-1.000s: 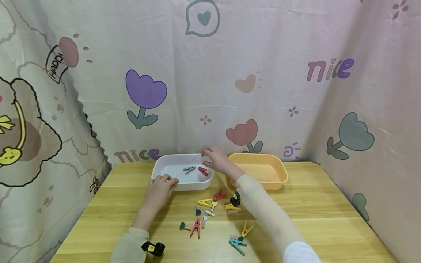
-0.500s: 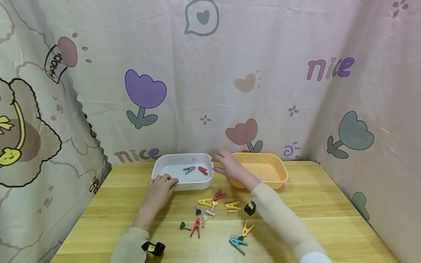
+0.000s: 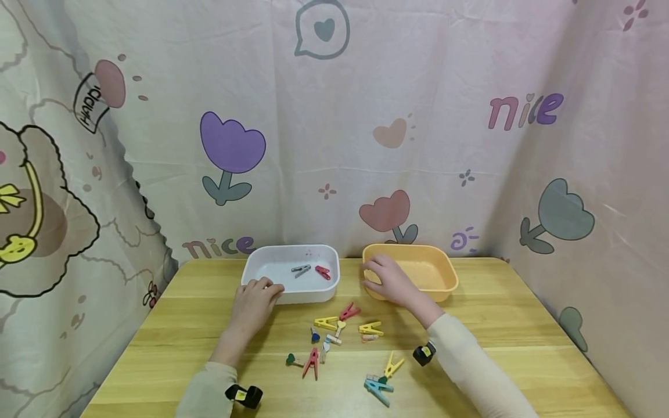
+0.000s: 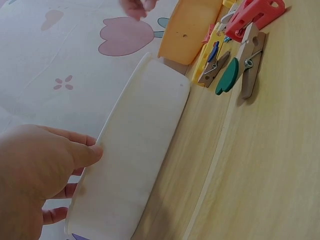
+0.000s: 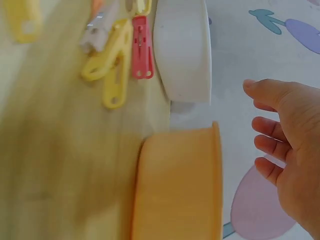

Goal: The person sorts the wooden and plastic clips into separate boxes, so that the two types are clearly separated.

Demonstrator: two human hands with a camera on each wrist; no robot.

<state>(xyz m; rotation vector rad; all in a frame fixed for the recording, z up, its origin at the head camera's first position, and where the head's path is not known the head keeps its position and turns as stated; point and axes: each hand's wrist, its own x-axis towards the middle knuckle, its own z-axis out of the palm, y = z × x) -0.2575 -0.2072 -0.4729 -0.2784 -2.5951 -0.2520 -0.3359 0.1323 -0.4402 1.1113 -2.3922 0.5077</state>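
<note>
Coloured pegs (image 3: pixel 342 337) litter the bench (image 3: pixel 522 337) between a left hand (image 3: pixel 256 302) gripping the white tub (image 3: pixel 251 268) and a spread, empty right hand (image 3: pixel 389 283) at the orange tub (image 3: pixel 444 270).

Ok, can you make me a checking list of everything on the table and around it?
Surface: wooden table, pale yellow planks.
Job's things: white tray with a grey peg and a red peg inside; orange tray to its right, nothing seen inside.
Clutter: loose pegs in yellow, red, blue and green, scattered in front of the trays.
Hands: left hand holds the white tray's near rim; right hand is open at the orange tray's near left corner, holding nothing.
Cables: nothing seen.
Surroundings: pink curtain with tulips, hearts and the word nice, behind and at both sides.
</note>
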